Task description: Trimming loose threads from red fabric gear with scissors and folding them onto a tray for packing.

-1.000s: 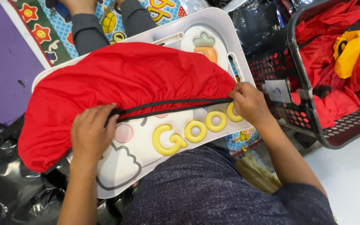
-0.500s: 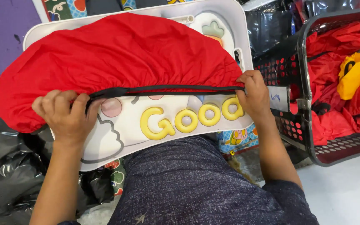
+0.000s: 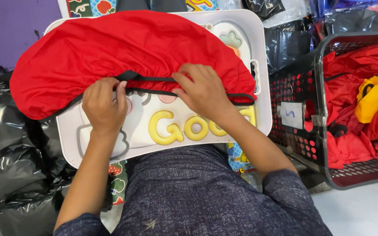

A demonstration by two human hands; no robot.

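Observation:
A red fabric cover [image 3: 123, 52] with a black trimmed edge [image 3: 152, 79] lies spread over a white lap tray [image 3: 263, 87] that rests on my knees. The tray shows raised yellow letters [image 3: 167, 129] and cartoon shapes. My left hand [image 3: 105, 105] pinches the black edge near the middle left of the cover. My right hand [image 3: 203, 91] grips the same edge just to the right, fingers curled into the red cloth. Both hands sit close together at the cover's near hem.
A black plastic basket [image 3: 316, 87] at the right holds more red fabric [image 3: 364, 126] and a yellow pouch [image 3: 372, 98]. Black plastic bags [image 3: 9, 161] lie at the left. A colourful patterned mat [image 3: 106, 6] and a purple surface [image 3: 9, 30] are beyond the tray.
Both hands have moved inward along the black edge, from the cover's two ends toward its middle. The hem now bunches between them, and the view has tilted down slightly.

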